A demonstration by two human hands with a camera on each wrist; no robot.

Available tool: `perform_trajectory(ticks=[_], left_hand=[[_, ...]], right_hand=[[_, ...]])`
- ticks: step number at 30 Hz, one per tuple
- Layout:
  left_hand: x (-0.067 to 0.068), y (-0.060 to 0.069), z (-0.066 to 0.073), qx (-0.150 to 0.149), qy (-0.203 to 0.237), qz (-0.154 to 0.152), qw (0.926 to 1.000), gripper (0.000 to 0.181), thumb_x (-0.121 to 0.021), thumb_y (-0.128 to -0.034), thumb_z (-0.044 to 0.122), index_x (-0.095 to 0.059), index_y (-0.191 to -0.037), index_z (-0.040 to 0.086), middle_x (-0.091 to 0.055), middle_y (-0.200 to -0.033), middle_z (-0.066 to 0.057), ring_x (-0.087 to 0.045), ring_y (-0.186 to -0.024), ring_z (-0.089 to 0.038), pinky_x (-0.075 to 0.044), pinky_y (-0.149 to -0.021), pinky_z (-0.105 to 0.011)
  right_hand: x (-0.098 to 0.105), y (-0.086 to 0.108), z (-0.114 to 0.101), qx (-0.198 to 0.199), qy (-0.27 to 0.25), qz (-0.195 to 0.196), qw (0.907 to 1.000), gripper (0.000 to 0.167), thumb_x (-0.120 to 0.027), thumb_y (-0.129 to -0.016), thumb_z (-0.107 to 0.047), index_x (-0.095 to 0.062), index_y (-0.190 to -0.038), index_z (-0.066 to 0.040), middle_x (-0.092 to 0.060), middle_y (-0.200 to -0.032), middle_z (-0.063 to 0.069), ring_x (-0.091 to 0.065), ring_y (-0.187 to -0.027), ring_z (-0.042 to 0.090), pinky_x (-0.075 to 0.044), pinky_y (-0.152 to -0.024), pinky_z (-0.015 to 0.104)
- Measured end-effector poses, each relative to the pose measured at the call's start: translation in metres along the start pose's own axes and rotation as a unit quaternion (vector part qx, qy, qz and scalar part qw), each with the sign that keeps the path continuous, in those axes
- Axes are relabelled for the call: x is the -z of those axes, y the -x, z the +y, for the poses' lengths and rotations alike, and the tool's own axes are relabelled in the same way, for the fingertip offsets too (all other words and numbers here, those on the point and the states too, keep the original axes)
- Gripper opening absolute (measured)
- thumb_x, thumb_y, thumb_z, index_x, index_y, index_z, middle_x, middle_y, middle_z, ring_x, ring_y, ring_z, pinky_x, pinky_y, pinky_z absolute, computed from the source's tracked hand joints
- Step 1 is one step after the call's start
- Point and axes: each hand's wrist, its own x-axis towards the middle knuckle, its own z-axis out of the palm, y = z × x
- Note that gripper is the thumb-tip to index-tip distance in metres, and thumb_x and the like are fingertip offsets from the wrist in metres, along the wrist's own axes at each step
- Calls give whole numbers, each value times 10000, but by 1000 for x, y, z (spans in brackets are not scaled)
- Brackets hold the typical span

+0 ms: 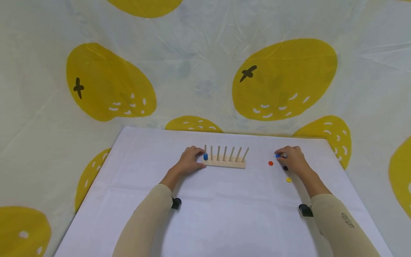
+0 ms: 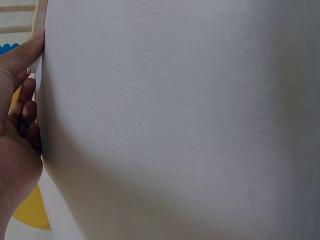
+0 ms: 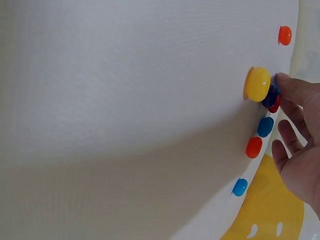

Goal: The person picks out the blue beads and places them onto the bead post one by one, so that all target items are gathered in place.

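A pale wooden peg rack (image 1: 224,164) with a row of upright pegs stands toward the back of the table. Blue beads (image 1: 205,156) are stacked low on its leftmost peg; the other pegs are bare. My left hand (image 1: 188,160) holds the rack's left end, thumb at the front and fingers behind. To the right of the rack, my right hand (image 1: 291,159) pinches a blue bead (image 1: 277,156) between thumb and fingers. Close by lie an orange bead (image 1: 270,163), a dark bead (image 1: 285,168) and a yellow bead (image 1: 288,180). The hand covers part of this group in the head view.
More loose beads show in the right wrist view, among them an orange-red bead (image 3: 254,147) and a light blue bead (image 3: 240,187). A white cloth (image 1: 231,221) covers the table. Behind it hangs a curtain (image 1: 199,71) with yellow fruit shapes.
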Motion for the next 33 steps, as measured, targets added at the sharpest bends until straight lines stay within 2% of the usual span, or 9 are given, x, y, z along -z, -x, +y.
perform_trajectory(ticks=[6,15,22,33], left_hand=[[-1,-1,0,45,18,6,10000,559,-888,-825,287,-658,-1323,180,-603,-1228,-41,-498,-1170,-249,-407,-1079,-439],[-2,-2,-2,2,-28,6,10000,565,-887,-826,296,-657,-1327,172,-600,-1222,-44,-498,-1156,-245,-413,-1063,-434],[-1,-2,-1,-13,-38,58,10000,555,-885,-828,285,-658,-1320,167,-598,-1216,-40,-500,-1161,-246,-404,-1070,-438],[-2,-1,-1,53,-64,3,10000,566,-877,-837,292,-649,-1337,160,-597,-1230,-47,-499,-1189,-255,-394,-1092,-447]], right_hand=[[-4,0,3,-22,-8,128,9999,255,-727,-949,-107,-744,-1184,-9,-662,-1223,288,-443,-1134,485,-415,-964,642],[-1,2,1,-57,-144,85,9998,231,-726,-953,-117,-749,-1161,-20,-683,-1157,263,-442,-1113,466,-422,-932,622],[3,6,-1,-191,-591,57,9981,298,-671,-1001,-158,-684,-1256,-4,-651,-1240,242,-415,-1187,424,-406,-1042,629],[17,12,-20,461,-588,664,9950,252,-714,-963,-93,-712,-1196,2,-728,-1153,204,-490,-1137,394,-390,-1025,614]])
